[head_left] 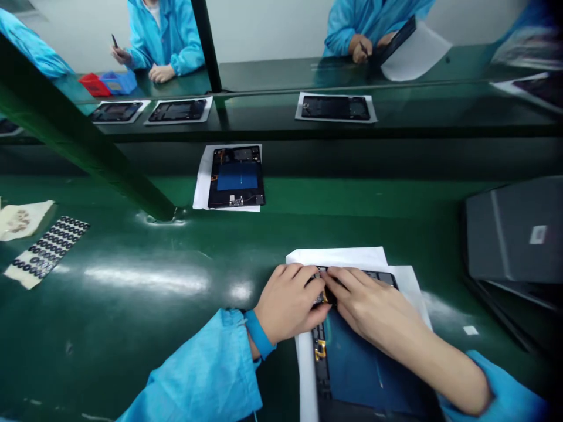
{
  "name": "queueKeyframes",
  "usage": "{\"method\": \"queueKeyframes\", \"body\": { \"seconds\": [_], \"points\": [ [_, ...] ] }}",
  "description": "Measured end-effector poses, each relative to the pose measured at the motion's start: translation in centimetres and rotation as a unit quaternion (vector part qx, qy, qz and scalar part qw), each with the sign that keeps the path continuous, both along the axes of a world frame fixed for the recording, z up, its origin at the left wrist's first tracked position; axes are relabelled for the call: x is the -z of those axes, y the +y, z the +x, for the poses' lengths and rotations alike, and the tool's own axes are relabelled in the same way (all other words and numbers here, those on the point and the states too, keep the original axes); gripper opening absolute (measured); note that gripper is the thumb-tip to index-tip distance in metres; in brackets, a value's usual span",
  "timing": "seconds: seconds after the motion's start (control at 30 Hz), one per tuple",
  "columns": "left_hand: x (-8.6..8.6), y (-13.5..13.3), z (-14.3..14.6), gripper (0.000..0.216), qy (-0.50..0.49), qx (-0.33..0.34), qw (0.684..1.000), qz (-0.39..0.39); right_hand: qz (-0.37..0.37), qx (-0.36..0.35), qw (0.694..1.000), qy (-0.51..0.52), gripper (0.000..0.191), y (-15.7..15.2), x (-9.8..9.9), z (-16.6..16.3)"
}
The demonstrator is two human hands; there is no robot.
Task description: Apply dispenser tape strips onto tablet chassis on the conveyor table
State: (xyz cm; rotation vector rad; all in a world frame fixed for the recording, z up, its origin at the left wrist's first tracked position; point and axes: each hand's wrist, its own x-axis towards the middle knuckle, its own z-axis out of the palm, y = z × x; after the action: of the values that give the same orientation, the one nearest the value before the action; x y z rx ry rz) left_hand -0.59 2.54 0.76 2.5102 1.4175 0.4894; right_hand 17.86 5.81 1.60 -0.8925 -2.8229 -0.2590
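An opened tablet with a blue battery lies on white paper right in front of me on the green bench. My left hand rests on its upper left corner, fingers curled and pressed against a small part there. My right hand lies across the tablet's top, its fingertips meeting the left hand's at that corner. Whatever sits between the fingertips is too small to make out.
Another opened tablet on paper lies further up the belt. A sheet of small black rings sits at the left. A grey box stands at the right. A green post slants across. Co-workers in blue coats work opposite.
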Motion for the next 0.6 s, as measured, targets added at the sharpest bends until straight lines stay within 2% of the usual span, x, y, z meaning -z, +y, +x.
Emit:
{"method": "queueKeyframes", "body": {
  "seconds": [0.13,0.23,0.33,0.4,0.5,0.6],
  "points": [
    [0.0,0.0,-0.2,0.031,-0.028,-0.01,1.0,0.003,-0.007,-0.023,1.0,0.014,0.035,-1.1,0.6,1.2],
    [-0.3,0.6,-1.9,0.03,-0.031,-0.051,0.998,0.028,-0.026,-0.041,0.998,0.038,0.037,-2.4,0.8,2.3],
    [-0.6,1.6,-5.5,0.029,0.018,-0.152,0.986,0.061,-0.05,-0.041,0.994,0.087,0.034,-3.7,0.9,3.8],
    [-0.9,2.7,-8.5,0.034,0.086,-0.237,0.966,0.06,-0.06,-0.017,0.989,0.135,0.03,-4.2,0.9,5.2],
    [-1.7,5.6,-12.8,0.035,0.132,-0.255,0.956,0.055,-0.069,0.027,0.977,0.199,0.024,-4.1,1.3,7.3],
    [-3.2,9.0,-15.8,0.035,0.181,-0.265,0.946,0.043,-0.095,0.055,0.961,0.252,0.021,-3.2,1.7,8.5]
  ]
}}
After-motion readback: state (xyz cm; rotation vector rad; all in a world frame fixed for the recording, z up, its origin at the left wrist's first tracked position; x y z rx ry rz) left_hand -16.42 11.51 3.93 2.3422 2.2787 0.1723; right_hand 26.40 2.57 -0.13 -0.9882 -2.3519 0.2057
